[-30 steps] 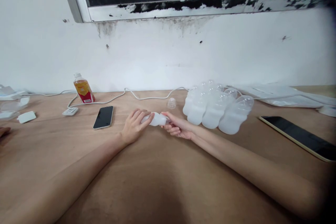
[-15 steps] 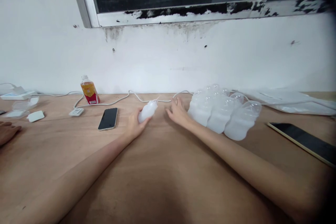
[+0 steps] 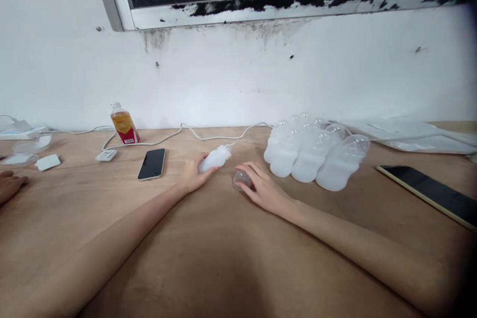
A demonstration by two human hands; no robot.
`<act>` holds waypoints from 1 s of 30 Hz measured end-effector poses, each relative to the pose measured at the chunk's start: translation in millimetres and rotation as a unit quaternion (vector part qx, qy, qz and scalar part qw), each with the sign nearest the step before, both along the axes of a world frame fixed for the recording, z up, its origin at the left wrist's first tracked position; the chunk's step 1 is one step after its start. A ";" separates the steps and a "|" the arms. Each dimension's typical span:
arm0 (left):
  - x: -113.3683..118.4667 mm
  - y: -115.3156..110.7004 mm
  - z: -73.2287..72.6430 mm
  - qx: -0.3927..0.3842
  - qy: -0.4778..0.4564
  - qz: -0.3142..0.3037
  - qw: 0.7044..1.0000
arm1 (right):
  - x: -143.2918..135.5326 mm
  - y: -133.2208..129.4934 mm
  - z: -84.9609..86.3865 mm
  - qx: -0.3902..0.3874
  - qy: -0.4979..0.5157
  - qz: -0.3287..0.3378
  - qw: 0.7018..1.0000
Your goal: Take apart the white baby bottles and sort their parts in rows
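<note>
My left hand (image 3: 192,177) holds a small white plastic bottle (image 3: 215,158) tilted up off the wooden table (image 3: 223,258), its nozzle pointing up and right. My right hand (image 3: 261,190) rests on the table just right of it, fingers closed around a small clear plastic cap (image 3: 240,179). A cluster of several similar white bottles with clear caps (image 3: 313,156) lies on its side to the right of my right hand.
A black phone (image 3: 152,164) lies left of my left hand. Behind it stand an orange drink bottle (image 3: 124,129) and a white cable (image 3: 208,136) along the wall. A tablet (image 3: 432,194) lies at the right. Another person's hand (image 3: 9,184) is at the left edge.
My right hand let go of the bottle's end, reached back to the clear cap near the wall, and has drawn it toward me. My left hand tilted the bottle up.
</note>
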State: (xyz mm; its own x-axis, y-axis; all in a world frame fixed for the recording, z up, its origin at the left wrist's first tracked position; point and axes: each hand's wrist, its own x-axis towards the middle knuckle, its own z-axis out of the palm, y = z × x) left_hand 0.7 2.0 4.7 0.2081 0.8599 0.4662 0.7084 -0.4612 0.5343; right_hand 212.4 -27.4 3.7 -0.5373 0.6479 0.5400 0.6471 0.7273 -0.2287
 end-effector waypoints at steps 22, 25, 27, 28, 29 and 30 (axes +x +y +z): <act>-1.7 -1.3 0.9 0.002 0.032 -0.015 0.999 | 6.3 39.7 -15.0 -0.317 0.566 0.043 0.760; -1.8 -2.2 1.3 0.006 0.041 -0.022 0.999 | 5.7 38.6 -13.6 -0.315 0.567 0.033 0.760; -1.4 -4.0 2.2 0.013 0.054 -0.038 0.998 | 4.7 37.4 -11.7 -0.306 0.569 0.024 0.763; -1.0 -5.2 2.8 0.016 0.063 -0.049 0.997 | 4.1 36.5 -10.4 -0.301 0.566 0.020 0.767; -0.5 -6.4 3.5 0.019 0.073 -0.058 0.995 | 3.4 35.3 -9.1 -0.296 0.558 0.019 0.775; 0.0 -7.5 4.3 0.021 0.081 -0.066 0.994 | 2.9 33.8 -7.6 -0.294 0.542 0.021 0.787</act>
State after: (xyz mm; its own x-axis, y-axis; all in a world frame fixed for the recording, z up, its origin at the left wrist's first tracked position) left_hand 0.7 -5.5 8.9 0.3931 0.8008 0.4519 0.7157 -0.5750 0.3964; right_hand 215.3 6.5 -3.9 0.0060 0.9511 0.3089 -0.1822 0.3048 -0.9348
